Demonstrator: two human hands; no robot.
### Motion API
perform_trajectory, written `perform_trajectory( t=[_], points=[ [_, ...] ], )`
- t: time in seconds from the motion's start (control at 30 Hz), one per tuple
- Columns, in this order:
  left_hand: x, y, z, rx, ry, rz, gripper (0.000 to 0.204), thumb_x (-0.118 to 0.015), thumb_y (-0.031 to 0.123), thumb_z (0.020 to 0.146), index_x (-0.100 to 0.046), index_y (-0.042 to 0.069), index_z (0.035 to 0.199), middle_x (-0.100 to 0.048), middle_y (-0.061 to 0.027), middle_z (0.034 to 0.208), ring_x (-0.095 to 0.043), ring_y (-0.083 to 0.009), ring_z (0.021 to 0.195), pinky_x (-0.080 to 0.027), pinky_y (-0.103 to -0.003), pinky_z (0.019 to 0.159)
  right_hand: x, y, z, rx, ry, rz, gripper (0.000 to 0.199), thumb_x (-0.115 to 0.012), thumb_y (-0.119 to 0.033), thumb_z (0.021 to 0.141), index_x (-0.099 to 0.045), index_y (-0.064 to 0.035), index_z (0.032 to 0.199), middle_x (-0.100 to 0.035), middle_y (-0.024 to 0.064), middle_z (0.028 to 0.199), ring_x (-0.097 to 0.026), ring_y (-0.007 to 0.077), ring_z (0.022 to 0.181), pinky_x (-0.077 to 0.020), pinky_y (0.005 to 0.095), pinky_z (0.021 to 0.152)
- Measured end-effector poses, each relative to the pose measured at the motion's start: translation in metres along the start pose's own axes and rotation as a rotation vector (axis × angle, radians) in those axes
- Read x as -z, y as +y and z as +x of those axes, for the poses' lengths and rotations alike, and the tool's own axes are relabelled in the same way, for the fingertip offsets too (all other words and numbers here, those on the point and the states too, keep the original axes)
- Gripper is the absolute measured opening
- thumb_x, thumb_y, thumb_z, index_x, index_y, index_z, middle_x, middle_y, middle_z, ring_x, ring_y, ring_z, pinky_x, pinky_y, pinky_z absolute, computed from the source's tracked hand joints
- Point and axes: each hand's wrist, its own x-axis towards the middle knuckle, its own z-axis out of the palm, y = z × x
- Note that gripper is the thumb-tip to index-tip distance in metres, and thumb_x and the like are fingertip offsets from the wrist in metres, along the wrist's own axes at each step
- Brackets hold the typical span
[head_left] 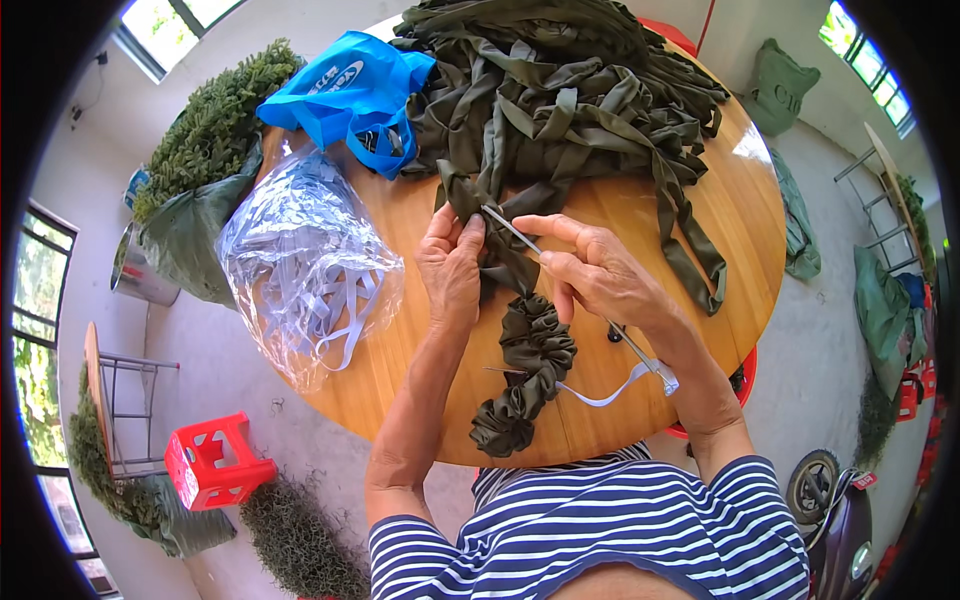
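1. Left hand (452, 268) pinches the olive fabric tube (528, 350) above the table (640, 215).
2. Right hand (598, 272) grips the metal rod (560, 270) threaded inside.
3. The gathers could slide off should the pinch loosen.
4. The white elastic (605, 392) might slip from the rod's end.

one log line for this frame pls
left hand: pinches olive fabric tube | right hand: holds metal rod in tube | white elastic trails | round wooden table

left hand (452, 268) pinches olive fabric strip (500, 262) | right hand (598, 275) holds metal rod (560, 270) | round wooden table (700, 215)
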Motion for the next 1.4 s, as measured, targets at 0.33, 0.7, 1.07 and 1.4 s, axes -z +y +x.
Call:
perform_trajectory(
  t=[0.33, 0.7, 1.07, 1.4],
  points=[
    [-0.006, -0.002, -0.001, -0.095, -0.028, 0.052, 0.032, -0.049, -0.004, 0.085, -0.050, -0.002, 0.117, -0.061, -0.0051, 0.099, -0.056, -0.0072, 0.082, -0.045, -0.020, 0.072, 0.000, 0.002, -0.001, -0.002, -0.014, 0.002, 0.040, -0.040, -0.008, 0.087, -0.040, 0.0043, 0.126, -0.042, -0.0031, 0.047, -0.036, 0.0033, 0.040, -0.0309, 0.0200, 0.040],
    [-0.001, 0.009, -0.001, -0.032, -0.136, 0.083, 0.056, -0.051, -0.011, 0.079, -0.036, 0.003, 0.131, -0.060, -0.0083, 0.100, -0.058, -0.0107, 0.087, -0.048, -0.022, 0.074, 0.014, 0.007, 0.002, -0.051, -0.099, 0.050, 0.038, -0.042, -0.008, 0.086, -0.043, 0.0066, 0.122, -0.046, -0.0012, 0.057, -0.043, 0.0049, 0.046, -0.0351, 0.0213, 0.043],
    [-0.009, 0.004, -0.007, 0.094, -0.281, -0.062, 0.076, -0.055, -0.008, 0.078, -0.012, 0.002, 0.139, -0.061, -0.0102, 0.100, -0.059, -0.0109, 0.086, -0.049, -0.024, 0.073, -0.012, 0.030, 0.019, 0.143, 0.344, -0.173, 0.037, -0.045, -0.011, 0.087, -0.044, 0.0006, 0.122, -0.048, 0.0027, 0.056, -0.044, 0.0073, 0.048, -0.0388, 0.0271, 0.049],
    [0.037, 0.048, 0.027, 0.509, -0.368, -0.068, 0.062, -0.043, 0.052, 0.086, -0.045, -0.002, 0.115, -0.061, -0.0252, 0.086, -0.064, -0.0306, 0.071, -0.054, -0.038, 0.057, 0.005, -0.002, -0.009, 0.189, 0.177, -0.155, 0.033, -0.047, -0.008, 0.087, -0.049, -0.0017, 0.119, -0.051, 0.0037, 0.056, -0.048, 0.0077, 0.048, -0.0393, 0.0234, 0.048]
  ],
)
